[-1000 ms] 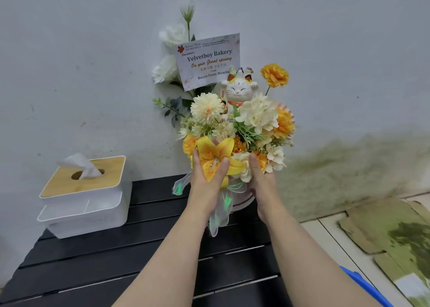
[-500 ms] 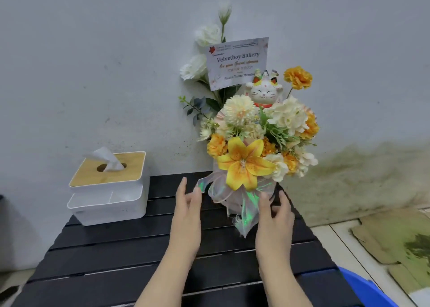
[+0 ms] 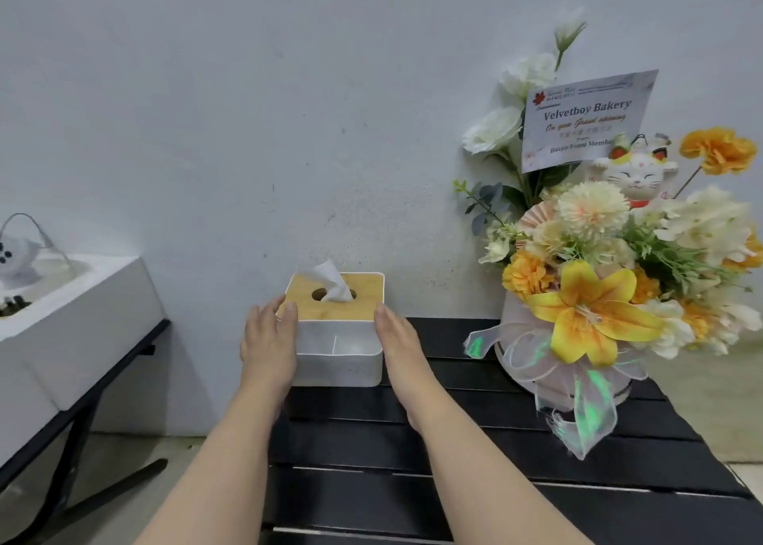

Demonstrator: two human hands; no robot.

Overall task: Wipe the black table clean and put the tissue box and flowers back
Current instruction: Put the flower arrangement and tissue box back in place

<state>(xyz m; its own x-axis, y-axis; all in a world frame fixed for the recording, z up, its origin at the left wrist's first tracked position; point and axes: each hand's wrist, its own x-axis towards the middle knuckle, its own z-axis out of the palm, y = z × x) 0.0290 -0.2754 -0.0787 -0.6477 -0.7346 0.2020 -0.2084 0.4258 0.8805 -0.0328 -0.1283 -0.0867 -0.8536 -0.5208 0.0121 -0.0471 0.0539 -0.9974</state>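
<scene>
A white tissue box (image 3: 336,363) with a wooden lid and a tissue poking out stands at the back left corner of the black slatted table (image 3: 454,441), against the wall. My left hand (image 3: 268,344) lies flat against its left side and my right hand (image 3: 398,346) against its right side, so the box is held between both palms. The flowers (image 3: 598,297), a yellow, orange and white bouquet in a pale wrapped pot with a ribbon, a card and a lucky-cat figure, stand upright on the table's back right, untouched.
A grey wall runs right behind the table. To the left stands another black-framed table carrying a white foam block (image 3: 70,317) with a small white device on it. Bare floor shows between the two tables.
Both hands have let go of the flowers, which now stand on the table, and moved left onto the sides of the tissue box. The view has swung left.
</scene>
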